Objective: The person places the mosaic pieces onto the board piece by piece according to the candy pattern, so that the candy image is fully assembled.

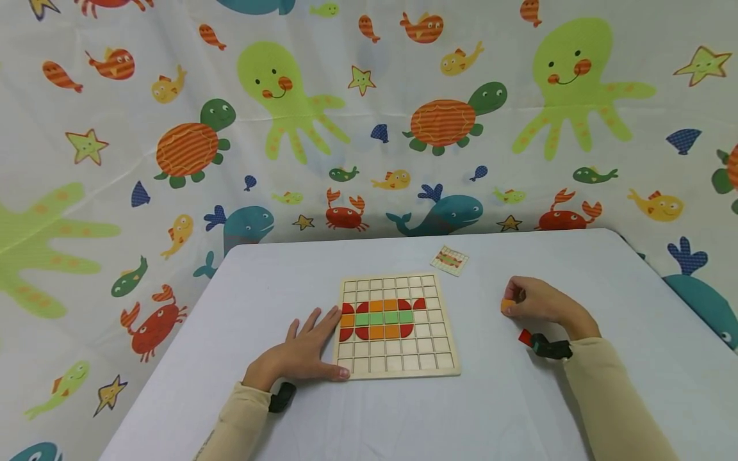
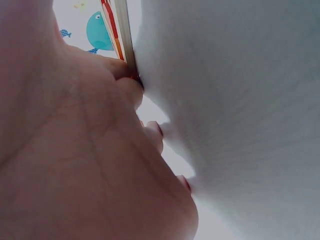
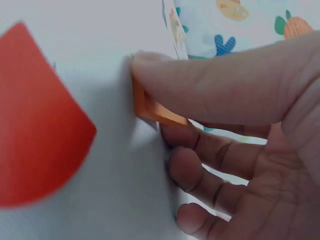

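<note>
My left hand [image 1: 305, 352] lies spread at the left side of a square wooden grid board [image 1: 398, 365], its fingertips and thumb touching the edge. In the left wrist view the board's edge meets the fingers. Red, orange and green tiles [image 1: 383, 318] fill a band of the board's cells. To the right of the board, my right hand [image 1: 539, 301] pinches a small orange square tile [image 3: 160, 114] between thumb and index finger, just at the tabletop. Close to that wrist lies a red quarter-round tile [image 3: 45, 135], large in the right wrist view.
A small pattern card [image 1: 450, 260] with a matching coloured design lies behind the board. White cloth covers the table [image 1: 277, 275]. A curtain [image 1: 357, 173] printed with sea animals hangs behind it. Black wrist cameras [image 1: 282, 397] sit on both wrists.
</note>
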The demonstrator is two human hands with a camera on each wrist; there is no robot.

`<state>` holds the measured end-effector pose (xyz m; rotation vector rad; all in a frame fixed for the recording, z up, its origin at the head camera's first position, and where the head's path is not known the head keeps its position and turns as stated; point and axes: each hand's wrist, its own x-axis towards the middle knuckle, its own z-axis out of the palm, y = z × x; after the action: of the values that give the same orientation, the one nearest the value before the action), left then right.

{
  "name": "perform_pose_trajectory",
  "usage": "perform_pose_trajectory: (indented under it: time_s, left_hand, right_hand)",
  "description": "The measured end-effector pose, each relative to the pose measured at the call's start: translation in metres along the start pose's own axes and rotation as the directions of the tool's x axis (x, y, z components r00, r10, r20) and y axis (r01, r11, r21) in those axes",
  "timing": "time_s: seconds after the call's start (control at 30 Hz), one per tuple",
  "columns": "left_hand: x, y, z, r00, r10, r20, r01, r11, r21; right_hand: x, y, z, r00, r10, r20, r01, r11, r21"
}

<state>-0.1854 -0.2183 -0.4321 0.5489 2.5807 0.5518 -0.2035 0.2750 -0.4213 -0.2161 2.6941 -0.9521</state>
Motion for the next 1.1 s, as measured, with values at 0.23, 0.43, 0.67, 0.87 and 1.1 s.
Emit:
perform_pose_trajectory:
  time_s: [0.23,0.43,0.67,0.87,1.1]
  left_hand:
    - [-0.001,-0.001,0.000,1.000,0.003,-0.001,-0.003,1.000,-0.001]
    - [-0.001,-0.002,0.001,1.000,0.002,-0.004,-0.002,1.000,0.001]
    - [-0.001,0.000,0.000,1.000,-0.001,0.002,0.001,1.000,0.001]
    - [-0.002,0.001,-0.001,1.000,-0.002,0.004,0.002,1.000,0.003]
    - [-0.002,0.000,-0.001,1.000,-0.002,0.005,0.002,1.000,0.002]
  right_hand:
    - [0.003,-0.006,0.003,0.999,0.002,-0.038,-0.001,0.999,0.033]
    - [0.003,-0.012,0.005,0.997,0.030,-0.064,-0.026,0.998,0.062]
    - [0.009,-0.020,0.009,0.996,0.002,-0.087,0.011,0.989,0.150]
    - [0.015,-0.028,0.017,0.996,-0.033,-0.080,0.049,0.976,0.213]
    - [0.021,-0.039,0.028,0.995,-0.064,-0.074,0.080,0.969,0.234]
